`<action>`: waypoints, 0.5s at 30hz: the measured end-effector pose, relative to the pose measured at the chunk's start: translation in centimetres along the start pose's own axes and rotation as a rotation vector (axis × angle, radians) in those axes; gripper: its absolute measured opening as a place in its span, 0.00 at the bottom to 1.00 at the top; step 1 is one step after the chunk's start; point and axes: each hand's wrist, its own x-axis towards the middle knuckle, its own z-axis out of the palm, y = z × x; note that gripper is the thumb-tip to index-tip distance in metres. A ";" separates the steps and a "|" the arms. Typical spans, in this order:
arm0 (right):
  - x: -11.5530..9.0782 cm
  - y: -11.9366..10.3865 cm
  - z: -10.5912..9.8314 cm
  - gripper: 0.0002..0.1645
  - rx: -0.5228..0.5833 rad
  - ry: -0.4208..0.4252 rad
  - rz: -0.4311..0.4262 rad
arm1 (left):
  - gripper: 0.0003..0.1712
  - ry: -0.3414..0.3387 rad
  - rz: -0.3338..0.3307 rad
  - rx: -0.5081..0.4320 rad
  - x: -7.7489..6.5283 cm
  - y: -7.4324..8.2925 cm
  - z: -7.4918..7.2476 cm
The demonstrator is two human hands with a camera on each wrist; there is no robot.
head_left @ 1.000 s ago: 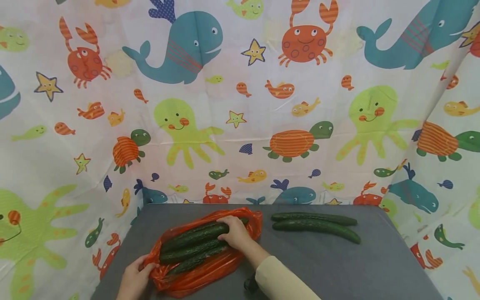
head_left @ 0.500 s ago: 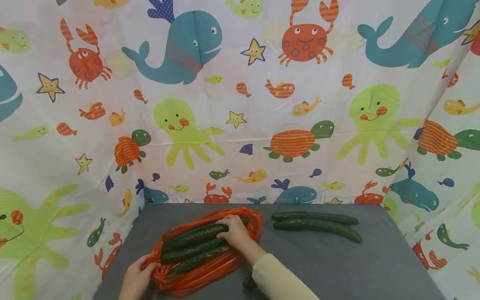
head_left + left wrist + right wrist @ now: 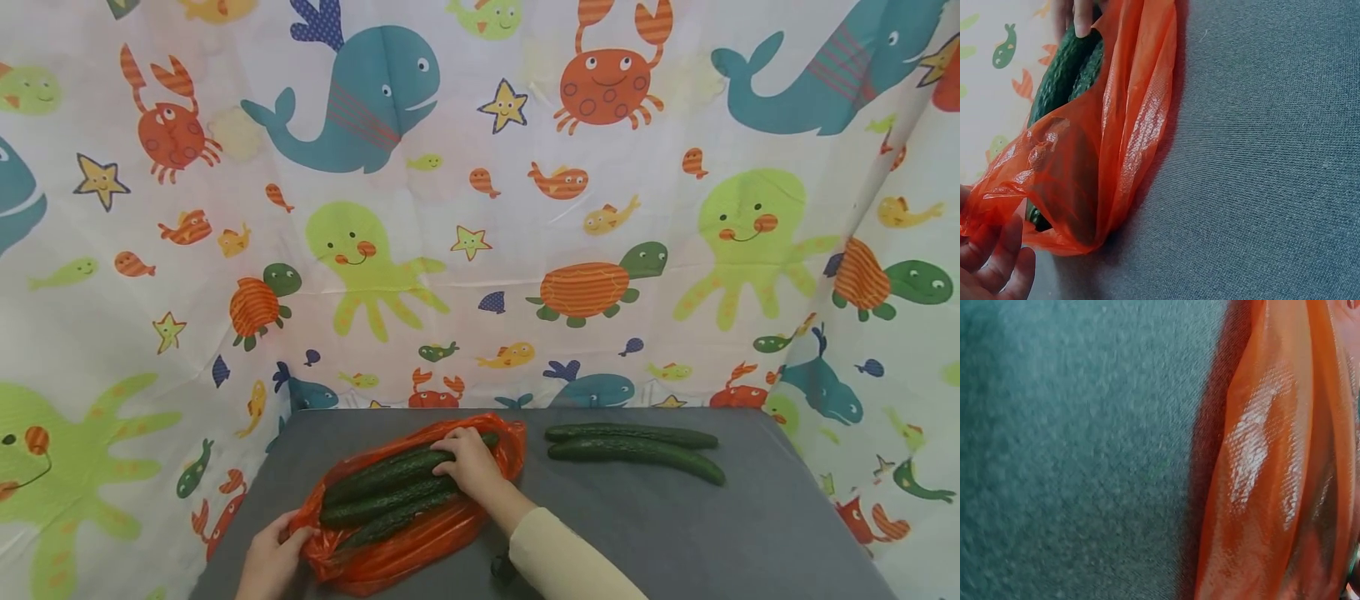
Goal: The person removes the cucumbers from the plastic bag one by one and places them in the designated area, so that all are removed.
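An orange-red plastic bag [image 3: 420, 557] lies on the grey table, its opening spread wide. Inside it, several long dark green cucumbers [image 3: 381, 493] lie side by side. At the bag's left end my left hand [image 3: 270, 557] pinches the plastic; the left wrist view shows its curled fingers [image 3: 1004, 259] under the film. My right hand [image 3: 474, 467] reaches into the bag's opening and holds a cucumber near its right end, thumb and fingers on either side. The right wrist view has mostly the bag's side [image 3: 1266, 462], with the right hand's grip out of sight.
Two more cucumbers [image 3: 633, 450] lie together on the grey table [image 3: 675, 533], right of the bag. A small dark object [image 3: 504, 568] is partly hidden by the right sleeve. A curtain [image 3: 480, 333] printed with sea animals closes off the back and sides.
Both hands, the bag and the cucumbers stay in nearly the same place. Only the head view shifts very slightly.
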 end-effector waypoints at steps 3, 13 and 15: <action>-0.3 -0.1 -0.2 0.23 0.003 0.017 -0.015 | 0.27 0.005 -0.001 -0.018 0.0 0.0 -0.1; -1.2 -1.3 -1.6 0.23 -0.021 0.110 -0.086 | 0.26 0.005 0.008 0.007 0.5 -0.7 -0.2; -1.3 -1.5 -1.8 0.22 -0.034 0.135 -0.079 | 0.26 0.000 0.012 0.004 0.5 -0.9 -0.1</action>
